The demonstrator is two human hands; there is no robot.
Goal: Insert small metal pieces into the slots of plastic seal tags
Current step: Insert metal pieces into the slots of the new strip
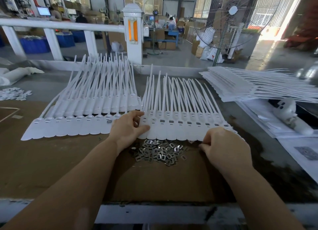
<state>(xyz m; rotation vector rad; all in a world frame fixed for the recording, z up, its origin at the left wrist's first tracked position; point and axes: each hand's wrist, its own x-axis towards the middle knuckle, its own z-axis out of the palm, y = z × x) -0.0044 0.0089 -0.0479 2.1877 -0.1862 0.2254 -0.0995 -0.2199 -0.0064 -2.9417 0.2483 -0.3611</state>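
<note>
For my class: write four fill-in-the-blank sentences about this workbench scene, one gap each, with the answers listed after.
1. The loose metal pieces lie in a pile between the two ____.
2. The seal tags are coloured ____.
3. The left hand rests on the ____ end of the near tag row.
4. Behind the bench, at the right, stands a large ____ with a wire guard.

Answers: hands; white; left; fan

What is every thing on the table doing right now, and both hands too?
Right tag strip: flat, most slots hold metal pieces.
Left tag strip: flat, one slot filled, the others empty.
Metal pieces: loose heap in front of the right strip.
Tag stack: piled far right, untouched.
Left hand: pressing the right strip's left end.
Right hand: fingers pinched at the strip's near edge; contents hidden.
</note>
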